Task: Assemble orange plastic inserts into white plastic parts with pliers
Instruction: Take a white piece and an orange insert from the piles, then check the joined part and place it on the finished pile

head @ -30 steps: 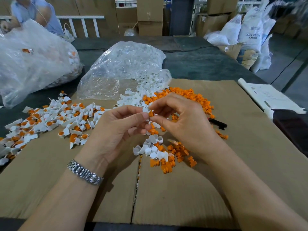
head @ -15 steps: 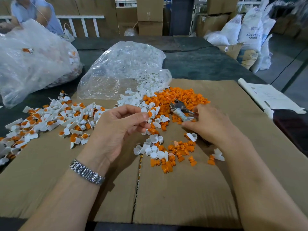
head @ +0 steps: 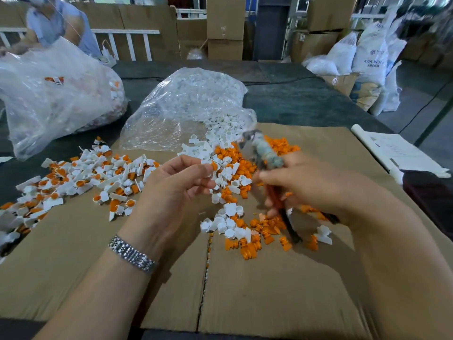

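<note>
My right hand point(head: 316, 190) grips the blurred pliers point(head: 263, 153) above the orange pile point(head: 247, 168), nose tilted up and away, handles toward me. My left hand point(head: 176, 185) pinches a white part with an orange insert point(head: 213, 166) just left of that pile.

View: one head camera, looking forward and down across the cardboard sheet point(head: 245, 290).
Nearness: sitting close above both forearms, wide-angle.
Facing: pointing toward far stacked boxes point(head: 225, 28).
Shared area: none, single view.
</note>
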